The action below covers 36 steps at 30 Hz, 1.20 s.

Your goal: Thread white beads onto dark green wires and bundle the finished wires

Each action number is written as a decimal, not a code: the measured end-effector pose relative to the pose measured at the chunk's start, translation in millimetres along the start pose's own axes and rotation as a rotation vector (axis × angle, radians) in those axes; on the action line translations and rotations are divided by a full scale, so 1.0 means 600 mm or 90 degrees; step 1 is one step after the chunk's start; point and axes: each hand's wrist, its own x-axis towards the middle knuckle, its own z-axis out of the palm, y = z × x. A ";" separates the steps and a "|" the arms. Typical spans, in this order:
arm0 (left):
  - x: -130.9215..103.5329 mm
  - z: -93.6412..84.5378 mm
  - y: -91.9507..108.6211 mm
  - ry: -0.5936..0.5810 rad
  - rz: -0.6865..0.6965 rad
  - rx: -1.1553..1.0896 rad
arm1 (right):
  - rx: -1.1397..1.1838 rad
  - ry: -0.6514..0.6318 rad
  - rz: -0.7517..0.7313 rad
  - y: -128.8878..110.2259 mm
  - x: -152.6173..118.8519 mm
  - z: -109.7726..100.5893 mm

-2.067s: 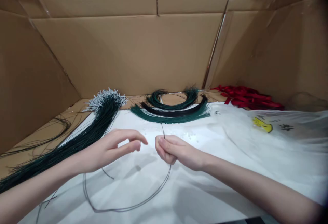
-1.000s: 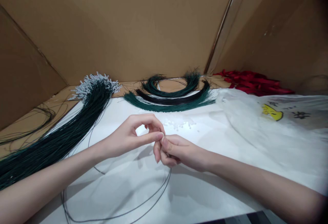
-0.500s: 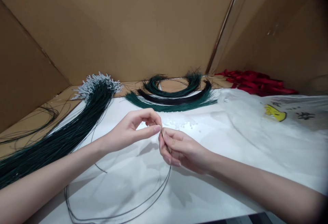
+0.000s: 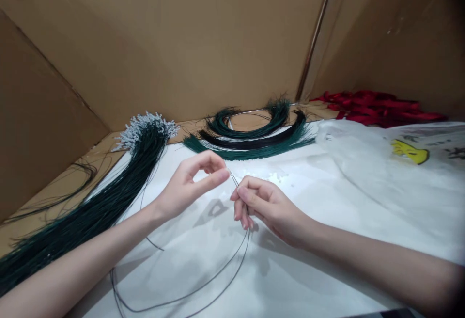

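Observation:
Between thumb and forefinger, my left hand (image 4: pixel 196 180) pinches the upper end of a dark doubled cord (image 4: pixel 235 178). My right hand (image 4: pixel 265 206) grips the same cord a short way below, its fingers curled round it. From there the two strands hang and loop across the white sheet (image 4: pixel 298 269) to the lower left. Small white beads (image 4: pixel 276 176) lie scattered on the sheet behind my hands. A thick bundle of dark green cords (image 4: pixel 119 187), tipped with clusters of pale beads (image 4: pixel 145 131), lies beside my left forearm.
Curved bundles of green and black cords (image 4: pixel 250 141) lie at the back. Red ribbon-like fabric (image 4: pixel 385 107) is heaped at back right, behind a clear plastic bag (image 4: pixel 381 177) with a yellow print. Cardboard walls (image 4: pixel 189 41) enclose the back and sides. Loose cords (image 4: pixel 83 177) lie at left.
My hands have moved slightly apart, so a short length of doubled cord now shows between them. The whole view has shifted a little.

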 end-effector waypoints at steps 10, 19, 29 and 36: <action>-0.001 0.008 -0.002 -0.055 -0.051 0.046 | -0.054 0.023 -0.001 0.012 0.004 0.002; 0.001 0.008 -0.017 -0.042 -0.091 -0.021 | -0.121 0.055 0.003 0.017 -0.002 -0.004; -0.001 0.013 -0.022 -0.059 -0.090 -0.017 | -0.110 0.063 0.014 0.011 -0.002 0.000; 0.002 0.008 -0.008 -0.043 -0.087 0.025 | -0.139 0.062 0.032 0.009 -0.003 0.000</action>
